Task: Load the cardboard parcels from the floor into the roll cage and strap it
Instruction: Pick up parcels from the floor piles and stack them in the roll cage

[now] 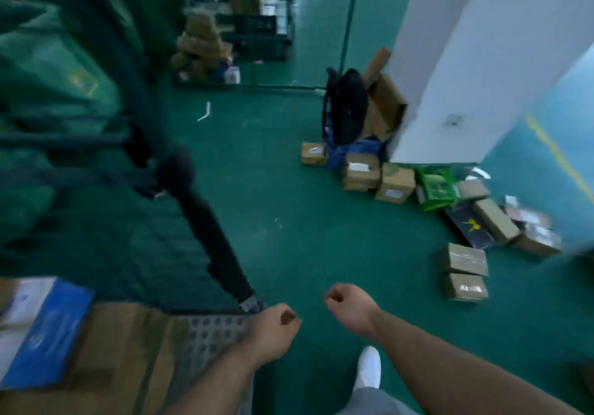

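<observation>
WAREHOUSE FLOOR: A worker stands at the open corner of the cage [209,334], left hand [276,321] and right hand [348,307] low in front, fingers [289,317] loosely curled and holding nothing. Boxes [128,350] already lie in the cage at lower left. Many parcels wait on the green floor [289,205]: a touching pair [464,262] nearest at right, and a row [393,183] along the foot of the white pillar [450,61]. What looks like a black strap [212,231] runs down the cage frame to its base corner, unfastened. The step in hand appears to be fetching more. It would go best by taking the near pair first, gripping each parcel on two opposite sides and setting it flat against the boxes, clear of the strap.
</observation>
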`<state>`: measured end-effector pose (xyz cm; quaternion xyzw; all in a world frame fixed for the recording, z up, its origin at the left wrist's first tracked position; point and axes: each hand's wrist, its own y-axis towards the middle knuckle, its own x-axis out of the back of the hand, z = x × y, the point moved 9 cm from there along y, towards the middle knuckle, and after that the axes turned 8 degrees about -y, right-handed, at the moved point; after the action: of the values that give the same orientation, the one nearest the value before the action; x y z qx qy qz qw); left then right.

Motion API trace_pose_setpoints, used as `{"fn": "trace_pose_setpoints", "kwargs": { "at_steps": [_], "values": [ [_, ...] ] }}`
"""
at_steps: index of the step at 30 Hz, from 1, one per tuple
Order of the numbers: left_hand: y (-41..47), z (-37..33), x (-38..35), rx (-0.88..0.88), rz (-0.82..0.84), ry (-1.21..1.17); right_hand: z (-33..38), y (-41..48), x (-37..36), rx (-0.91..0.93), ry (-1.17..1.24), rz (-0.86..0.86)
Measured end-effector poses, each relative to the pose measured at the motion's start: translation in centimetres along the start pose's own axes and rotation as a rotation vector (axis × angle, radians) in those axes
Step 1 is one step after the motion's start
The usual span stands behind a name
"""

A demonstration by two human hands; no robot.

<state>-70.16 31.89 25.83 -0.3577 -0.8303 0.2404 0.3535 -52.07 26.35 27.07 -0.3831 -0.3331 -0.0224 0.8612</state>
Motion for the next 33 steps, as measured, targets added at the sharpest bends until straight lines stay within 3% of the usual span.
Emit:
{"fn": "trace_pose_setpoints", "kwargs": {
  "at_steps": [7,13,25,33],
  "values": [
    [10.2,-12.8,-7.5,0.040,0.056,0.072,-13.7,6.2,13.6,-0.105,0.053,-0.078],
    [15.8,-19.9,-8.2,0.069,0.060,0.092,-18.4,11.9,22.1,-0.163,0.029,-0.063],
    [33.3,-18.3,7.4,0.317,-0.040,0.157,-4.9,29.8,27.4,-0.069,0.044,0.018],
    [46.3,-29.6,19.8,0.221,-0.056,0.155,0.4,39.0,37.5,-0.204,0.203,-0.081]
  ]
}}
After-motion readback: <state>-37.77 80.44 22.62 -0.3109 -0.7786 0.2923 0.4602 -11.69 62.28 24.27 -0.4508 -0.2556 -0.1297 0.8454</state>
